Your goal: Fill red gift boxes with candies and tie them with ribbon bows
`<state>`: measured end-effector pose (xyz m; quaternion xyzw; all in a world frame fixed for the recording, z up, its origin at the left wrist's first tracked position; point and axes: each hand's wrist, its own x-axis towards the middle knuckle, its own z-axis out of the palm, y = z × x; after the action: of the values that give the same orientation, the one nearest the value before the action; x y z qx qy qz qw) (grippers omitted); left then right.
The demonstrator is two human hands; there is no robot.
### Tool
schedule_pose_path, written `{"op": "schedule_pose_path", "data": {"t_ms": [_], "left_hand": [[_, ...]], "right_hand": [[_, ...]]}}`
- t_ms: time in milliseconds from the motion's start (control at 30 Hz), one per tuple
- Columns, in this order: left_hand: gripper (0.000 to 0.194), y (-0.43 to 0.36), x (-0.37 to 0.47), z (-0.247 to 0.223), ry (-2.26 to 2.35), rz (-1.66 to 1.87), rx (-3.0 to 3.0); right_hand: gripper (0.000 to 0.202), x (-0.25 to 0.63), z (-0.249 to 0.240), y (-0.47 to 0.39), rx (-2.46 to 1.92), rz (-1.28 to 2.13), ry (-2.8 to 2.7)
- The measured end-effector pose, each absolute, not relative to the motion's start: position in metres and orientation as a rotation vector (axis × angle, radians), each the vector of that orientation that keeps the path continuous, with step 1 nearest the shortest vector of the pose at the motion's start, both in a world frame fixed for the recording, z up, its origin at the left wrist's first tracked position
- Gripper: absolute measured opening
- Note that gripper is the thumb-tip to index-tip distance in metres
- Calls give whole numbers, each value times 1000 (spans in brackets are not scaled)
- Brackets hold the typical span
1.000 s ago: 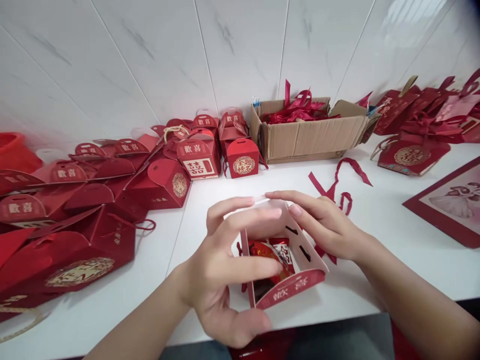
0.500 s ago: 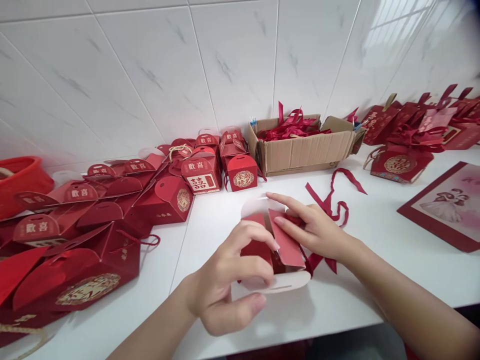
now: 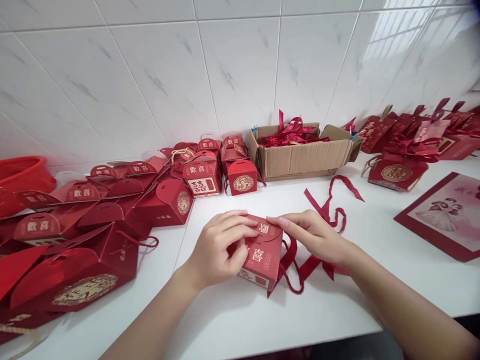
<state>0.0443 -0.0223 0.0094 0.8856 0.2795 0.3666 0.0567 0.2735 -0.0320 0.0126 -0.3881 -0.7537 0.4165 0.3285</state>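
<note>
A small red gift box [image 3: 264,262] with gold lettering lies on the white table, its rounded top flap folded down. My left hand [image 3: 221,250] holds the box at its left side, fingers curled over the top and thumb bent against the side. My right hand [image 3: 313,232] pinches the flap's far right corner with thumb and forefinger; its other fingers are partly hidden. A dark red ribbon [image 3: 309,267] and a thin red cord [image 3: 296,290] trail from the right side of the box.
Many red gift boxes [image 3: 168,200] stand along the left. A cardboard box [image 3: 305,162] of red ribbons is against the tiled wall. Another ribbon [image 3: 330,200] lies behind my right hand. Red bags [image 3: 397,170] and a picture card [image 3: 442,215] are at right.
The gift box's pale-lined flaps, raised before, are now folded down, showing the printed top. My left hand has moved up and over the box; my right hand has shifted slightly toward the right.
</note>
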Motion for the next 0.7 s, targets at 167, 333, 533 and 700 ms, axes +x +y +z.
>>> {"op": "schedule_pose_path", "data": {"t_ms": [167,333,533,700], "left_hand": [[33,-3,29,7,609,1062,2672],[29,3,29,28,834,1329,2583],[36,-16,78,100,689,1201,1898],[14,-23,72,135,753,1131,1644]], "right_hand": [[31,281,19,-19,-1074,1118,-1714],[22,283,63,1,-1003,1032,-1860],[9,269,128,-18,-515,1001,-1862],[10,291,142,-37,-587,802,-1635]]}}
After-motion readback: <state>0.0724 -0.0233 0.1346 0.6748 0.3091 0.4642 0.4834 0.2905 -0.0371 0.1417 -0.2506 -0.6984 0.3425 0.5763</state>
